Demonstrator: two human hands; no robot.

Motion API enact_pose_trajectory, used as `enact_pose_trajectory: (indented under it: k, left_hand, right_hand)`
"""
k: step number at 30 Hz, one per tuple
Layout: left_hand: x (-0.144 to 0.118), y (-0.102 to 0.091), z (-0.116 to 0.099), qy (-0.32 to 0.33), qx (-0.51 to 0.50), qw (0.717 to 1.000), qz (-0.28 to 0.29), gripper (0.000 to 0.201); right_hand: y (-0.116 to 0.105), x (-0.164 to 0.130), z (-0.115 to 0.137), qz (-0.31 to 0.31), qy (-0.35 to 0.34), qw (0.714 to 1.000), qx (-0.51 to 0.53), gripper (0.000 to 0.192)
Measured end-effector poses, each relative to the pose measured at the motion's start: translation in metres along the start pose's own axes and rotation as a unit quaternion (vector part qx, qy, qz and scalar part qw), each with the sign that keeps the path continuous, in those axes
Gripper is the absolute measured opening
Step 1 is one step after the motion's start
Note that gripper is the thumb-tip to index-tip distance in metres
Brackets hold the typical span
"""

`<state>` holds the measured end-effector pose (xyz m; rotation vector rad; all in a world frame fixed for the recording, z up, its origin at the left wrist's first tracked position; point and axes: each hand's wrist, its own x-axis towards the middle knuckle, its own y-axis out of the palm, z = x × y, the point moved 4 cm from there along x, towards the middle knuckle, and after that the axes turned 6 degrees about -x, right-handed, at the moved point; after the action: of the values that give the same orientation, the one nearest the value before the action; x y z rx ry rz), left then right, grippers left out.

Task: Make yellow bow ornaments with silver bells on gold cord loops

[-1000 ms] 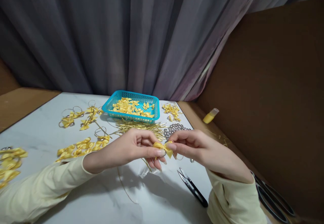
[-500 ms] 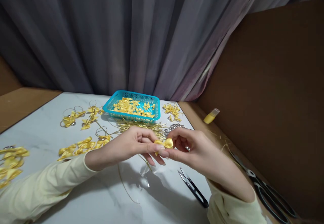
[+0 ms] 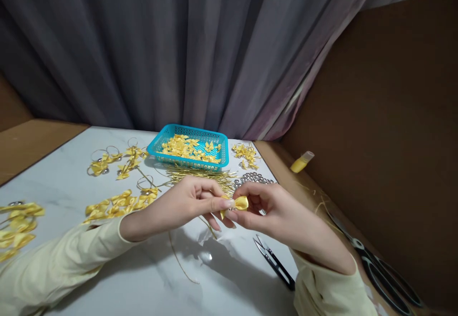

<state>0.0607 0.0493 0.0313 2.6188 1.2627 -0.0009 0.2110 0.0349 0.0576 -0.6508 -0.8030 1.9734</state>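
My left hand [image 3: 186, 206] and my right hand [image 3: 272, 211] meet above the white marble table [image 3: 64, 187]. Both pinch one small yellow ribbon bow [image 3: 240, 203] between their fingertips. A thin gold wire [image 3: 181, 263] hangs from under my left hand and curls on the table. Just behind my hands lie a bundle of gold wires [image 3: 203, 175] and a heap of small silver bells [image 3: 252, 178]. A blue plastic basket [image 3: 168, 136] with several yellow bows stands farther back.
Black thread snips [image 3: 274, 262] lie by my right wrist. Large scissors [image 3: 382, 270] rest on the brown ledge at right, near a yellow tube [image 3: 301, 162]. Finished bows with wire loops [image 3: 114, 158], loose yellow bows [image 3: 114, 204] and another pile [image 3: 17, 223] cover the left side.
My right hand turned and shifted its grip on the bow, which rose a little. The view moved slightly; the rest stayed put.
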Motion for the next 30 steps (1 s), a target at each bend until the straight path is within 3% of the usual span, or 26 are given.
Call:
enact_pose_trajectory:
  k: [4, 9, 13, 19, 23, 27, 30]
  left_hand:
    - [0.000, 0.001, -0.001, 0.007, -0.001, 1.000, -0.003, 0.014]
    - [0.000, -0.001, -0.001, 0.030, 0.042, 0.999, -0.016, 0.014]
    - [-0.001, -0.002, -0.001, 0.045, 0.084, 0.995, -0.028, 0.015]
    - [-0.001, -0.003, -0.001, 0.066, 0.134, 0.988, -0.041, 0.021]
    - [-0.002, -0.004, -0.003, 0.103, 0.228, 0.967, -0.054, 0.024]
    - [-0.003, -0.001, -0.004, 0.128, 0.276, 0.952, -0.029, 0.025]
    - [-0.003, 0.000, -0.003, 0.121, 0.284, 0.951, -0.020, 0.026]
  right_hand:
    - [0.000, 0.001, 0.003, 0.009, 0.001, 1.000, 0.007, 0.015]
    - [-0.005, -0.001, 0.006, -0.004, 0.005, 1.000, 0.018, 0.019]
    - [-0.010, -0.005, 0.008, -0.052, 0.010, 0.997, -0.056, 0.030]
    - [-0.010, -0.008, 0.010, -0.039, -0.010, 0.993, -0.107, 0.029]
    - [-0.024, -0.015, 0.008, -0.139, -0.016, 0.990, 0.017, 0.025]
    - [-0.038, -0.024, 0.006, -0.292, -0.051, 0.946, 0.130, 0.016]
    - [-0.041, -0.029, 0.007, -0.365, -0.087, 0.913, 0.158, 0.016]
